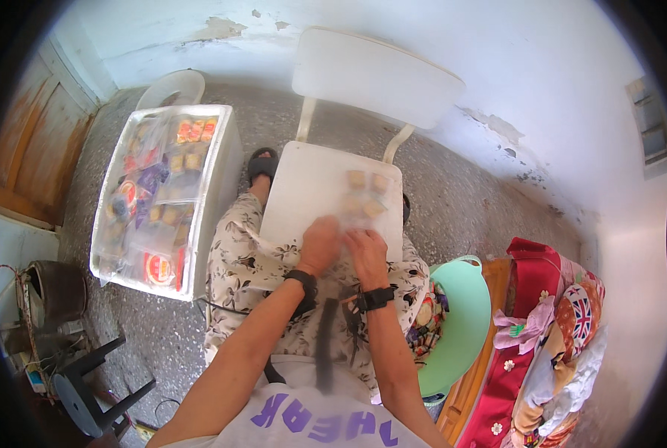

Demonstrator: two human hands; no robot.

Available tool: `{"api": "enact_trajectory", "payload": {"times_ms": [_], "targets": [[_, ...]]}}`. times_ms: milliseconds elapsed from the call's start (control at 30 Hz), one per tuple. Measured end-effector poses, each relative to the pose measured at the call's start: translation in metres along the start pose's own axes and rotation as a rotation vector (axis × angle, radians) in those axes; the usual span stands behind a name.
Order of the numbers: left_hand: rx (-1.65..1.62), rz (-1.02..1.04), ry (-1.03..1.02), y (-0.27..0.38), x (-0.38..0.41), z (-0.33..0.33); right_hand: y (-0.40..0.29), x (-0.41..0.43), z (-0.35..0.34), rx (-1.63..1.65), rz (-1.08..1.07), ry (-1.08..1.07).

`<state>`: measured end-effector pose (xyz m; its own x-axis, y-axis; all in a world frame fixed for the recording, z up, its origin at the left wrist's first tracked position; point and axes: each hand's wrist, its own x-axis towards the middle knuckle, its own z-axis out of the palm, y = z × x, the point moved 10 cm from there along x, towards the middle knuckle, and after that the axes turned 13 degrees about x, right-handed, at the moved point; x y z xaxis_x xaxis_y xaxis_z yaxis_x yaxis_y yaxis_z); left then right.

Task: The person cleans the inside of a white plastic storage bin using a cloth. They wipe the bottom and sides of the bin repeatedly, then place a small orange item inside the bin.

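A clear plastic bag [364, 193] lies on the white chair seat [294, 190], its outline blurred. Inside it are several small square yellowish pieces, possibly biscuits, set two by two. My left hand [319, 242] is curled at the near left end of the bag and smeared by motion. Beside it, my right hand [367, 252] pinches the bag's near edge with bent fingers. The exact finger contact is hard to make out. Dark bands circle both wrists.
Left of the chair, a white foam box [230, 168] holds packed clear bags of wrapped snacks. A green tub [470, 313] with many small wrapped pieces stands at right, near a red cloth [498, 386] and piled clothes. A black stool [78, 400] lies tipped at lower left.
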<state>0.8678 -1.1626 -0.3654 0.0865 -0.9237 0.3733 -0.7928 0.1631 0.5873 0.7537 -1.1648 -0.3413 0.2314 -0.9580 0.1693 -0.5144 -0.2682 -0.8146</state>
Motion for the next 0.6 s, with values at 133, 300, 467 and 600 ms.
{"api": "enact_trajectory", "payload": {"times_ms": [133,300,467,600], "targets": [[-0.011,0.001,-0.004,0.010,0.004,0.003,0.094,-0.010,0.023,0.782,0.188,0.111],[0.006,-0.006,-0.030,0.009,0.004,0.010,0.097,0.008,0.023,0.767,0.172,0.014],[0.000,0.036,-0.006,0.007,0.001,0.004,0.096,-0.013,0.022,1.670,0.544,0.322],[-0.059,0.010,-0.084,0.007,0.001,0.011,0.123,-0.028,0.018,1.775,0.621,0.430]]}}
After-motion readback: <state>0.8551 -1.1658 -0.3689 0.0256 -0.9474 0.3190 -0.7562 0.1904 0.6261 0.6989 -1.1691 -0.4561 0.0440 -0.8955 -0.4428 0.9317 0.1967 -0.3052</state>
